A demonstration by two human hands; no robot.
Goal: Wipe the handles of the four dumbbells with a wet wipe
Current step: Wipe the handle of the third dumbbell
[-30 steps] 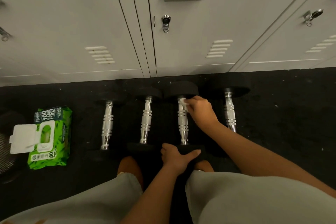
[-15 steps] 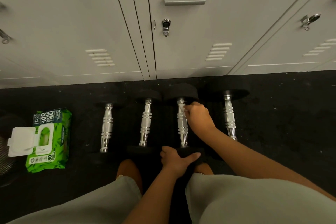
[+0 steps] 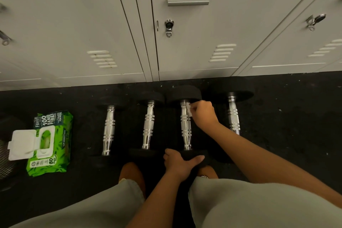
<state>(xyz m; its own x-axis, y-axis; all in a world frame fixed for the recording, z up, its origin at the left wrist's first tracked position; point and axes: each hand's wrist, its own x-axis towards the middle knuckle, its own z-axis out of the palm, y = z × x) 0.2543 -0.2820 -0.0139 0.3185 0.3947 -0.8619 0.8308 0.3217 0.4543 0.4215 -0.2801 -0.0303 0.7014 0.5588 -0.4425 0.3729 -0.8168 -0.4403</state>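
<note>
Four dumbbells lie side by side on the black floor [image 3: 286,135], handles running from 6 toward 12 o'clock, their far heads close to the white lockers [image 3: 185,52].

The step in hand is the wiping of the third dumbbell [image 3: 185,127] counted from 9 o'clock. The right hand [image 3: 204,114] has its grip clamped on the wet wipe [image 3: 188,110], fingers curled round a small white wad pressed to the 3 o'clock side of the chrome handle, near its far end just under the black head. The left hand [image 3: 180,163] rests over that dumbbell's near head at 6 o'clock, thumb stretched along it; the fingers are hidden behind the head, so whether that grip is closed or loose I cannot tell. It looks to be steadying the weight against rolling.

The first dumbbell [image 3: 108,129] and second dumbbell [image 3: 148,126] lie at 9 o'clock of it, the fourth dumbbell [image 3: 233,114] at 3 o'clock, partly behind the right forearm. Whether any is already wiped cannot be seen.

The next move likely calls for drawing the wipe down the handle toward 6 o'clock, over the knurled middle and ringed bands, while the left hand braces the head.

The wipe pack [image 3: 49,144] lies at 9 o'clock, lid open.
</note>
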